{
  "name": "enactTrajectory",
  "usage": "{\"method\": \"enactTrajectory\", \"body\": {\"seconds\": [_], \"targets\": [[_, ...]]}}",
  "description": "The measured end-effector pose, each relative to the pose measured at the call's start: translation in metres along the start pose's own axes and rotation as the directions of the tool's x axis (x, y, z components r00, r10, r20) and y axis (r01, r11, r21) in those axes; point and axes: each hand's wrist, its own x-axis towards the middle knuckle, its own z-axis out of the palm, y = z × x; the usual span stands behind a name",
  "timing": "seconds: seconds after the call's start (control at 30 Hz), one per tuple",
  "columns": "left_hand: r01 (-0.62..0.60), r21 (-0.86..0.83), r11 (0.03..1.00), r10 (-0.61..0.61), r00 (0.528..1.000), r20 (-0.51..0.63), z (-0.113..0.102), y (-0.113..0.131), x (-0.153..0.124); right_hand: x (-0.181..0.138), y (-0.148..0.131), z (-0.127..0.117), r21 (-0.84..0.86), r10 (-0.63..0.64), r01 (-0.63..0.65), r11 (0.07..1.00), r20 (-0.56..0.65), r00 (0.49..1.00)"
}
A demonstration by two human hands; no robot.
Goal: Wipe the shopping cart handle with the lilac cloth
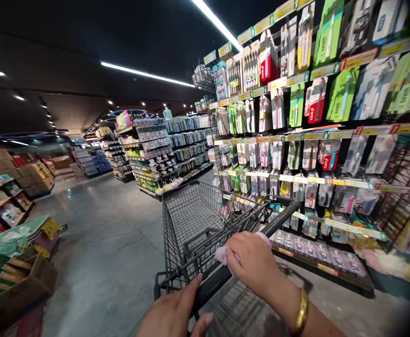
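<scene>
A dark metal shopping cart [190,210] stands in front of me, its wire basket bare inside. Its black handle [214,284] slants from lower left to upper right. At the near left end of that handle is my left hand [171,311], its fingers over the bar and the thumb on the near side, partly cut off by the frame's bottom edge. My right hand [250,260] is closed around a pale lavender cloth [221,254], pressed against the middle of the handle. Cloth shows on both sides of the fist. A gold bangle [302,310] circles the right wrist.
A tall rack of packaged toothbrushes [296,107] rises close on the right, above a low base shelf [317,255]. More stocked shelves [152,145] stand ahead. On the left are a cardboard box [25,285] and a green bin [22,231]. Grey floor [103,234] runs between.
</scene>
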Motion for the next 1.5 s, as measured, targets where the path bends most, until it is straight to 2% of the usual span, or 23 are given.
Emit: {"method": "enactTrajectory", "body": {"seconds": [0.07, 0.13, 0.2, 0.27, 0.33, 0.4, 0.43, 0.53, 0.6, 0.67, 0.73, 0.8, 0.87, 0.93, 1.0, 1.03, 1.13, 1.2, 1.27, 1.37, 1.43, 1.5], "targets": [[0.051, 0.107, 0.993, -0.053, 0.999, 0.013, 0.008, -0.001, -0.001, -0.002, -0.021, 0.011, 0.004, -0.027, 0.027, 1.000, -0.024, 0.999], [0.088, 0.178, 0.980, -0.093, 0.995, 0.022, 0.011, -0.005, -0.004, -0.005, -0.038, 0.020, 0.038, -0.114, 0.115, 0.993, -0.032, 0.993], [0.083, 0.196, 0.977, -0.088, 0.996, 0.018, 0.011, -0.009, -0.007, -0.006, -0.039, 0.022, 0.055, -0.143, 0.145, 0.988, -0.041, 0.989], [0.060, 0.193, 0.979, -0.060, 0.998, -0.002, 0.011, -0.011, -0.009, -0.005, -0.026, 0.018, 0.024, -0.072, 0.074, 0.997, -0.072, 0.995], [0.058, 0.193, 0.980, -0.056, 0.998, -0.017, 0.011, -0.010, -0.009, -0.003, -0.013, 0.015, -0.035, 0.047, -0.052, 0.998, -0.136, 0.990], [0.077, 0.190, 0.979, -0.075, 0.997, -0.017, 0.012, -0.008, -0.008, -0.001, -0.012, 0.017, -0.077, 0.129, -0.147, 0.986, -0.208, 0.970], [0.090, 0.187, 0.978, -0.089, 0.996, -0.013, 0.013, -0.007, -0.007, -0.001, -0.016, 0.020, -0.084, 0.133, -0.155, 0.984, -0.226, 0.965], [0.127, 0.177, 0.976, -0.128, 0.992, -0.006, 0.011, -0.010, -0.008, 0.000, -0.030, 0.029, -0.074, 0.011, -0.025, 0.997, -0.176, 0.984], [0.147, 0.168, 0.975, -0.148, 0.989, -0.006, 0.009, -0.015, -0.010, 0.002, -0.028, 0.027, -0.067, -0.069, 0.062, 0.996, -0.108, 0.992], [0.162, 0.157, 0.974, -0.164, 0.987, -0.002, 0.005, -0.022, -0.012, 0.007, -0.015, 0.021, -0.103, -0.051, 0.043, 0.994, -0.082, 0.995], [0.180, 0.149, 0.972, -0.184, 0.983, 0.012, 0.001, -0.028, -0.013, 0.013, -0.004, 0.017, -0.175, 0.044, -0.063, 0.983, -0.111, 0.993], [0.200, 0.143, 0.969, -0.207, 0.977, 0.039, -0.004, -0.033, -0.013, 0.018, -0.007, 0.020, -0.229, 0.104, -0.138, 0.964, -0.153, 0.983], [0.216, 0.134, 0.967, -0.226, 0.972, 0.061, -0.008, -0.041, -0.014, 0.020, -0.024, 0.030, -0.226, 0.061, -0.096, 0.969, -0.159, 0.985], [0.227, 0.127, 0.966, -0.237, 0.968, 0.075, -0.010, -0.050, -0.016, 0.020, -0.041, 0.038, -0.192, -0.042, 0.018, 0.981, -0.125, 0.991], [0.226, 0.130, 0.965, -0.237, 0.968, 0.082, -0.011, -0.062, -0.018, 0.022, -0.046, 0.039, -0.165, -0.106, 0.093, 0.982, -0.074, 0.992], [0.223, 0.133, 0.966, -0.236, 0.968, 0.084, -0.012, -0.067, -0.020, 0.023, -0.043, 0.038, -0.165, -0.101, 0.090, 0.982, -0.058, 0.993], [0.222, 0.141, 0.965, -0.237, 0.966, 0.100, -0.014, -0.082, -0.024, 0.028, -0.032, 0.036, -0.200, 0.027, -0.045, 0.979, -0.094, 0.995], [0.232, 0.156, 0.960, -0.252, 0.960, 0.124, -0.018, -0.088, -0.026, 0.029, -0.037, 0.043, -0.200, 0.081, -0.109, 0.974, -0.147, 0.986], [0.238, 0.171, 0.956, -0.262, 0.956, 0.133, -0.021, -0.087, -0.022, 0.029, -0.052, 0.054, -0.167, 0.031, -0.058, 0.984, -0.160, 0.987], [0.220, 0.110, 0.969, -0.224, 0.974, 0.026, -0.019, -0.072, -0.002, 0.026, -0.063, 0.061, -0.113, -0.119, 0.107, 0.988, -0.112, 0.987], [0.174, 0.003, 0.985, -0.173, 0.982, -0.080, -0.011, -0.056, 0.018, 0.024, -0.046, 0.053, -0.118, -0.139, 0.129, 0.985, -0.085, 0.987], [0.139, -0.059, 0.988, -0.146, 0.982, -0.123, 0.002, -0.040, 0.039, 0.025, -0.017, 0.040, -0.159, -0.067, 0.050, 0.986, -0.100, 0.993]]}}
